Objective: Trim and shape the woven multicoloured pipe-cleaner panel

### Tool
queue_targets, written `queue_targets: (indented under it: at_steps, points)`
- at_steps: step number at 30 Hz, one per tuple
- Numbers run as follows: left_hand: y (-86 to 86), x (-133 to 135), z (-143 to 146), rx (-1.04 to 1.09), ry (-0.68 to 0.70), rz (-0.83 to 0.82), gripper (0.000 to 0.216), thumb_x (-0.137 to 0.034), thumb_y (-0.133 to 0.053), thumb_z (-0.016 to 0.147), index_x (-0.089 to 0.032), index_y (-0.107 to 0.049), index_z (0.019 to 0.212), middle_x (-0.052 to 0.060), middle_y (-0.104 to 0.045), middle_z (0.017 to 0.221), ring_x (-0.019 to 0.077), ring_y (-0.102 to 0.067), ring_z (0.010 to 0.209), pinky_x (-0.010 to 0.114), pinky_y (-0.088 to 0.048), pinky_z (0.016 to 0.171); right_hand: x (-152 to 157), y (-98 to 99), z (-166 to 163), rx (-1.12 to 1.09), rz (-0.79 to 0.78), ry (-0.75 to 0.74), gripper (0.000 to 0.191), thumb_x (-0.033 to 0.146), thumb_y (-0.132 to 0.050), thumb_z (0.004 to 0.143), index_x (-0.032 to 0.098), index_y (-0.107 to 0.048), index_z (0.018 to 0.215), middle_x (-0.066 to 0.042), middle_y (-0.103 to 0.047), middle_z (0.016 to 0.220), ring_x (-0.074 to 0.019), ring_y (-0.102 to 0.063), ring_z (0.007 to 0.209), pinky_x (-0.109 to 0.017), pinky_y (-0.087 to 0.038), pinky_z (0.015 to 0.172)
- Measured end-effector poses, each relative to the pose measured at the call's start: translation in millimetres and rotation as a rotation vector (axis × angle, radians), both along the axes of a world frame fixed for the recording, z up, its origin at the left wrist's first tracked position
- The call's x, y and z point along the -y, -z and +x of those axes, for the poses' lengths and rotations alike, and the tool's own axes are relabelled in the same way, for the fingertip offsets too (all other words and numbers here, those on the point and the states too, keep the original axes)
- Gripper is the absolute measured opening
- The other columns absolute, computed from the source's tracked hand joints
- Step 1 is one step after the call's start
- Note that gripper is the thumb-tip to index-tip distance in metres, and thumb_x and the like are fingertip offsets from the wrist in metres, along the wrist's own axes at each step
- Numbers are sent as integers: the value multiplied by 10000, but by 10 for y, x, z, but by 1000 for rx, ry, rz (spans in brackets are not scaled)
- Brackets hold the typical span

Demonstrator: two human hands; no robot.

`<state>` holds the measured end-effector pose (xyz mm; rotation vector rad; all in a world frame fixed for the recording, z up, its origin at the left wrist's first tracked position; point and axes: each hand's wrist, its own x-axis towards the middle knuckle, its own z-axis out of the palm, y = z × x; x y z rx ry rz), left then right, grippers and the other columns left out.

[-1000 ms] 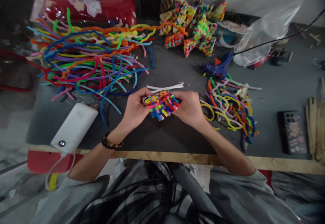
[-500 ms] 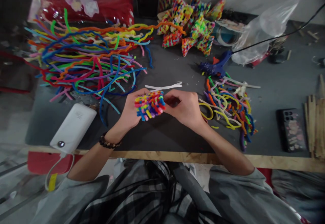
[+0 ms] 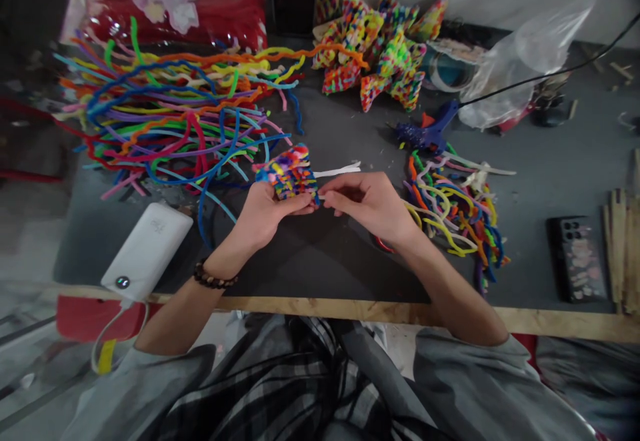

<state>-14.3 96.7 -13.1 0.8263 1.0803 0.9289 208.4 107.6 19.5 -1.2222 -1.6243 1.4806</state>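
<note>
Gripping the weave [image 3: 295, 177] between thumb and fingers, the left hand [image 3: 259, 217] holds it over the table [image 3: 330, 267], left of the right hand [image 3: 379, 207]. The latter is curled, thumb and forefinger close together at the weave's right edge; whether they pinch a strand cannot be determined. Risk, as judged: a hard pull there could loosen the edge; an outward sweep could knock the glue gun [image 3: 430, 132]. Obscured: the weave's underside, some left fingers, the white strips' [image 3: 343, 171] left ends.

Fuzzy multicoloured woven piece [image 3: 294, 177], tilted, held in left hand [image 3: 261, 213], corner beside right hand [image 3: 379, 206].
</note>
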Motion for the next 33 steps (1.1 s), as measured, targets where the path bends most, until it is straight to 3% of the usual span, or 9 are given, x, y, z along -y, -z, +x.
queue_targets:
  at_steps: [4,16,22,27,33]
  points:
    - [-27,10,0,11,-16,-11,349,-368,-984,724,-159,-806,939,69,-812,898,200,-800,777,332,-729,752,-45,-45,52,115,142,-28,150,299,-791,916,208,-837,1026,-31,-840,957,-175,-744,811,-301,-569,765]
    - [-193,28,56,-78,19,18,366,-375,-990,681,-148,-781,877,53,-799,838,191,-785,712,296,-714,707,14,61,-19,155,214,22,225,424,-848,913,199,-844,919,-9,-811,824,-150,-696,709,-278,-482,677]
    - [-232,64,48,-164,35,80,344,-410,-972,696,-157,-767,809,56,-785,802,200,-776,720,316,-701,734,37,19,-21,143,162,16,301,498,-822,921,200,-851,894,-10,-793,787,-145,-663,679,-269,-465,625]
    - [-187,61,23,-106,54,150,388,-417,-999,658,-173,-799,883,46,-794,846,201,-762,758,319,-665,724,38,-21,-15,153,119,4,205,389,-804,902,196,-836,842,-4,-776,757,-147,-669,694,-261,-488,637]
    - [-227,7,2,-85,103,195,396,-426,-1011,641,-168,-782,837,30,-782,825,168,-727,764,273,-608,726,26,-23,-16,137,95,42,102,280,-807,836,184,-816,803,-2,-757,725,-141,-661,681,-258,-495,641]
